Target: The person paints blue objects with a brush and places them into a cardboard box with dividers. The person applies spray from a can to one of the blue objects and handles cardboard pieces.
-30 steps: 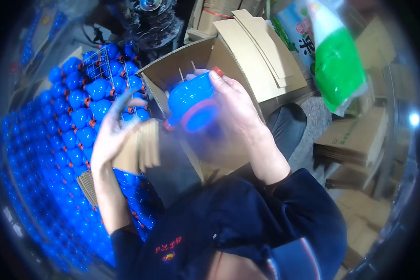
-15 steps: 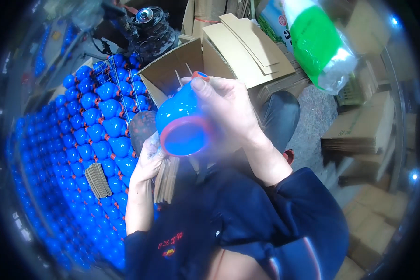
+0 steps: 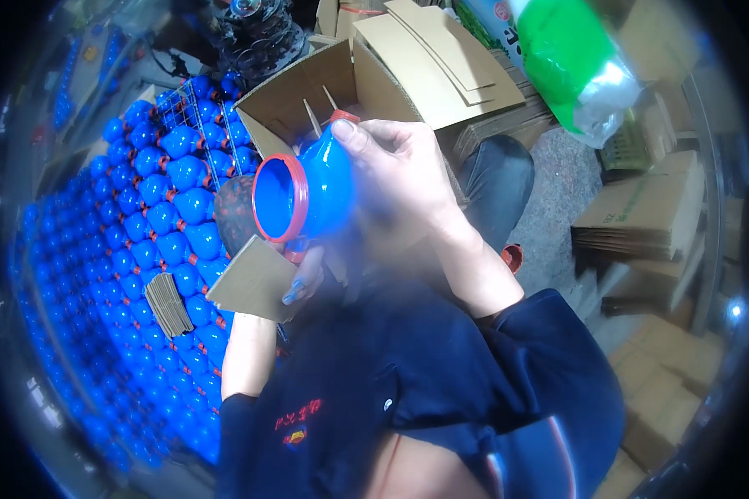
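My right hand holds a blue plastic cup-shaped piece with a red rim, tilted so its open mouth faces left and toward me. Below it my left hand grips a small square of brown cardboard, partly hidden behind the blue piece. Both hands are raised close in front of my chest, above an open cardboard box.
A large spread of blue bottle-like pieces with red necks fills the left side, with a small stack of cardboard squares lying on it. Flat cardboard sheets, folded boxes and a green-and-white bag lie at the right.
The blue piece has turned from mouth-down to mouth facing left. My left hand has come back from the blue pieces holding a cardboard square and sits under the blue piece.
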### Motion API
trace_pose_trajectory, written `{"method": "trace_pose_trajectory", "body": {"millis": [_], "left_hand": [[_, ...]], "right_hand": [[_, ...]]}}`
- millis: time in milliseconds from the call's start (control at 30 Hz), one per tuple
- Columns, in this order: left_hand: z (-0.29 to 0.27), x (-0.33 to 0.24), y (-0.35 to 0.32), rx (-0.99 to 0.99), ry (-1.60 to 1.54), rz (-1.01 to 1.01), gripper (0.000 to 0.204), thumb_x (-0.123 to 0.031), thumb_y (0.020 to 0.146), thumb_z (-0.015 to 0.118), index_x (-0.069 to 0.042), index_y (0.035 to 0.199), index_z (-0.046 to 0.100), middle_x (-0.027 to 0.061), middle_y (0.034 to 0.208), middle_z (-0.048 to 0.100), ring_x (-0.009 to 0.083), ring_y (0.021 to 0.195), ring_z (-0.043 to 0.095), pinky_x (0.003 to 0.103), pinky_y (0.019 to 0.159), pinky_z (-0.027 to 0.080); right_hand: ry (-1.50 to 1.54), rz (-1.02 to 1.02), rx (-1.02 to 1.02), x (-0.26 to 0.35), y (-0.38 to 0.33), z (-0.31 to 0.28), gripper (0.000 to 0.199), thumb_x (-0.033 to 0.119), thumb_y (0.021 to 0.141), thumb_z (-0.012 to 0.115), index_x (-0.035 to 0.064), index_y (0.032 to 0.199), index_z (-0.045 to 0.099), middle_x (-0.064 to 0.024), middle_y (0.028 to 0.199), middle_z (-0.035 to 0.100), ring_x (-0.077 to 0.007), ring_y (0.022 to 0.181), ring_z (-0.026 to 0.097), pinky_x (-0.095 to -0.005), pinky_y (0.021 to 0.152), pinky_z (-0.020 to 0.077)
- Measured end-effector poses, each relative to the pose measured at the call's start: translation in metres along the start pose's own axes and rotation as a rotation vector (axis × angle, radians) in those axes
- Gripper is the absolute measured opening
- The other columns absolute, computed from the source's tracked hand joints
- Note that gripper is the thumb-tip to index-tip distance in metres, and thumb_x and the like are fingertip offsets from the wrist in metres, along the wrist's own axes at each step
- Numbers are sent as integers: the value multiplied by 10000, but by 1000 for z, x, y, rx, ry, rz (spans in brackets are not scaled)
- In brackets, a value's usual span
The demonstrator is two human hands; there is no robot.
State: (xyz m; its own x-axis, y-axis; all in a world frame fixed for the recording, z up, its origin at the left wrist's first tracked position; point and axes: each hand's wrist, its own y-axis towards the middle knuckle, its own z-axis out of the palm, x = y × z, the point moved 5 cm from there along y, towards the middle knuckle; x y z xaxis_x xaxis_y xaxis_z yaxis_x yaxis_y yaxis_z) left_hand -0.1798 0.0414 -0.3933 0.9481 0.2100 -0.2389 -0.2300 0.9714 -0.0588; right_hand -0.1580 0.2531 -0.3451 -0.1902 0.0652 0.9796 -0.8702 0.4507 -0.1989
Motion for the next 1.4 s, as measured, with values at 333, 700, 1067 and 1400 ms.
{"method": "trace_pose_trajectory", "body": {"millis": [333,700,1067,1400], "left_hand": [[-7,-98,12,-448,1940,39,401,-216,967,576,21,1291,587,110,941,707,145,829,673,281,770,515],[-162,-332,-45,-1813,1919,-381,879,-695,776,636,61,1225,615,289,1184,643,393,1137,624,459,952,498],[-169,-359,26,-1943,1764,-679,801,-681,694,707,13,1094,711,211,1118,699,337,1070,676,410,903,535],[-77,-264,21,-965,898,259,807,-381,738,807,34,1352,488,39,976,657,75,596,555,211,554,446]], "right_hand": [[484,273,-14,-97,29,-24,340,258,944,663,-18,1138,613,-112,1014,688,-172,926,664,-336,863,547],[-772,-249,-100,-226,239,87,307,237,951,586,16,1159,541,-231,1082,629,-411,1062,595,-465,901,489],[-1220,575,316,-427,328,86,459,308,983,424,86,1384,445,-154,1485,428,-323,1367,427,-448,1036,454],[376,185,-59,-150,221,99,397,329,1056,445,-8,1074,655,-84,821,698,-153,644,680,-232,535,507]]}}
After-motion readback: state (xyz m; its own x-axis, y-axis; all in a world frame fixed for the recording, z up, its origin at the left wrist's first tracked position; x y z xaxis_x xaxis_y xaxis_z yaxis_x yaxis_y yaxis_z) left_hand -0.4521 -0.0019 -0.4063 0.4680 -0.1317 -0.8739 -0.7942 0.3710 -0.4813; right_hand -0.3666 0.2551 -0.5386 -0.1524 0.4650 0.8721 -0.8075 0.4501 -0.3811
